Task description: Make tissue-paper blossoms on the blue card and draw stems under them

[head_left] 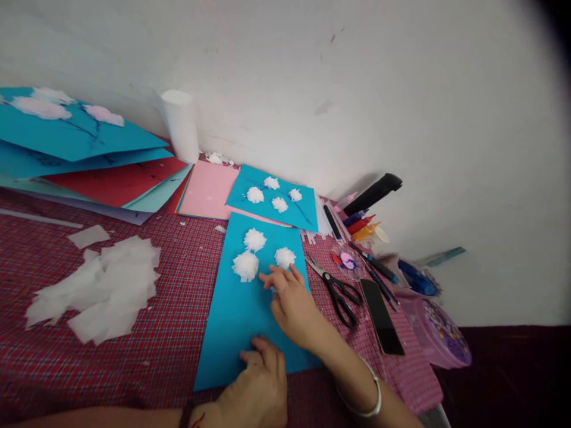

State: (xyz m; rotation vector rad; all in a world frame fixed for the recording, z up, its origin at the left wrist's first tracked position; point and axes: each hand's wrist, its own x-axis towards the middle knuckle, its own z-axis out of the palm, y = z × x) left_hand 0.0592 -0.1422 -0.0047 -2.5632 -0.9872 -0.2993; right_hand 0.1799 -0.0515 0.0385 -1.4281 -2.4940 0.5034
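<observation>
A blue sheet [232, 339] lies on the checked cloth, with white paper blossoms [245, 266] on its upper half. My right hand [294, 303] is over the sheet's right side, fingers spread, just below the right-hand blossom [284, 257]; whatever is beneath its palm is hidden. On the sheet's lower edge rests my left hand [259, 380], its fingers curled and close together; what they hold, if anything, is hidden. Behind this sheet lies another blue sheet [288, 217] with several white blossoms and dark branch lines.
White paper squares [111, 285] are heaped at left, below folded coloured cards [125, 178]. A white roll [181, 125] stands by the wall. At right are black scissors [339, 291], a phone [382, 318], paint tubes [361, 226], a stapler-like black tool [372, 193] and a pink tub [439, 333].
</observation>
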